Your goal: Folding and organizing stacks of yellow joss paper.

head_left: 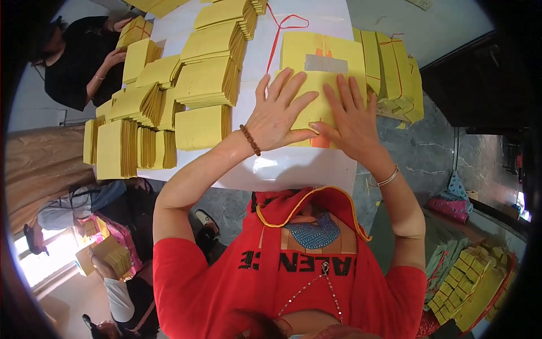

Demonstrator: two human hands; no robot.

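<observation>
Ten fingers lie extended and somewhat fanned, five on the left hand (271, 120) and five on the right hand (357, 127), palms down on one piece of yellow paper (322, 82), the two thumb tips close together. The paper lies on the white table (265, 169), near its front edge, and carries one grey rectangular patch (326, 63). One beaded bracelet (250, 140) circles the left wrist, one pale bangle (388, 175) the right. Beyond the left fingertips runs one looped red cord (275, 45). Leftward, at least four yellow stacks (203, 127) form the nearest column; the cluster (135, 110) past them overlaps too much to count. At least two red-tied bundles (389, 73) stand right of the table. At upper left, one person (73, 62) has two hands at one yellow bundle (134, 31).
</observation>
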